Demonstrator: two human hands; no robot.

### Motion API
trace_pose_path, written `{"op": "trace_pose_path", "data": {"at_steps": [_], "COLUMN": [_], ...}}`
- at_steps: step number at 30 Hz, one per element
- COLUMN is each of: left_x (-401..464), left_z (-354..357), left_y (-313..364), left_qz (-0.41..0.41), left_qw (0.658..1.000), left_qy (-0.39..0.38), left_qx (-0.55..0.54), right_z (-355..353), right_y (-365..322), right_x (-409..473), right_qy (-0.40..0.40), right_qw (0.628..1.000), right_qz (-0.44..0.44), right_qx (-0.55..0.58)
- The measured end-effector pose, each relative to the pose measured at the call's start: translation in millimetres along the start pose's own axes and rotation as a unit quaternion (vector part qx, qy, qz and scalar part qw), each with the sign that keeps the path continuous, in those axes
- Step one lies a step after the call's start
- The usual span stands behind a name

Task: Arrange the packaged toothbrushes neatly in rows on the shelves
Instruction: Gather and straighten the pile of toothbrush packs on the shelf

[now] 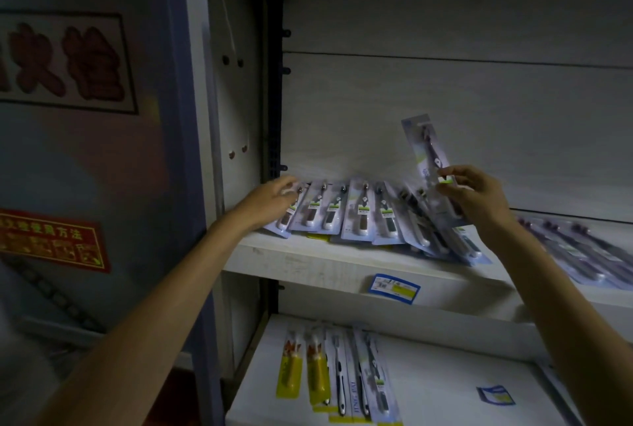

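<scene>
A row of packaged toothbrushes [356,215] leans against the back panel of the middle shelf [308,256]. My left hand [274,198] rests with straight fingers on the leftmost pack of that row. My right hand [474,194] pinches one pack [424,148] near its lower half and holds it upright above the right end of the row. More packs [575,251] lie flat further right on the same shelf. On the lower shelf [445,388], several packs [339,372] lie side by side, two of them yellow.
A blue price tag [394,288] is stuck on the middle shelf's front edge. Another tag [496,395] lies on the lower shelf. A grey cabinet side with red signs [54,244] stands at the left. The light is dim.
</scene>
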State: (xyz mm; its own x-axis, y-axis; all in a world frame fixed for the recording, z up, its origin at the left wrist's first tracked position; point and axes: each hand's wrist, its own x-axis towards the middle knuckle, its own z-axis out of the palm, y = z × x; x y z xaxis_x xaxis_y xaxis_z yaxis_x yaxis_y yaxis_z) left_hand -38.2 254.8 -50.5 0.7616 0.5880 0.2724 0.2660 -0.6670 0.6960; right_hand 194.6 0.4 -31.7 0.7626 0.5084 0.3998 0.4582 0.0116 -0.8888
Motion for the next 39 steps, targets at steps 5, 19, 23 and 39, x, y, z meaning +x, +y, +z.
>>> {"op": "trace_pose_path", "data": {"at_steps": [5,19,23,39], "left_x": [0.3,-9.0,-9.6,-13.9], "left_z": [-16.2,1.1,16.2,-15.0], "left_y": [-16.6,-6.9,-5.2,-15.2], "left_qz": [-0.082,-0.078,-0.078,-0.093], "left_qw": [0.993,0.982,0.983,0.993], "left_qy": [0.072,-0.131,-0.122,-0.057], "left_qx": [0.051,0.108,0.110,0.046], "right_z": [2.2,9.9,7.7,14.8], "right_y": [0.9,1.3,1.5,-0.1], "right_x": [1.6,5.5,5.1,3.9], "right_qy": [-0.003,0.004,0.006,-0.003], "right_qw": [1.000,1.000,1.000,1.000], "right_qz": [-0.001,-0.015,-0.008,-0.012], "right_qx": [0.000,-0.006,-0.001,0.002]}}
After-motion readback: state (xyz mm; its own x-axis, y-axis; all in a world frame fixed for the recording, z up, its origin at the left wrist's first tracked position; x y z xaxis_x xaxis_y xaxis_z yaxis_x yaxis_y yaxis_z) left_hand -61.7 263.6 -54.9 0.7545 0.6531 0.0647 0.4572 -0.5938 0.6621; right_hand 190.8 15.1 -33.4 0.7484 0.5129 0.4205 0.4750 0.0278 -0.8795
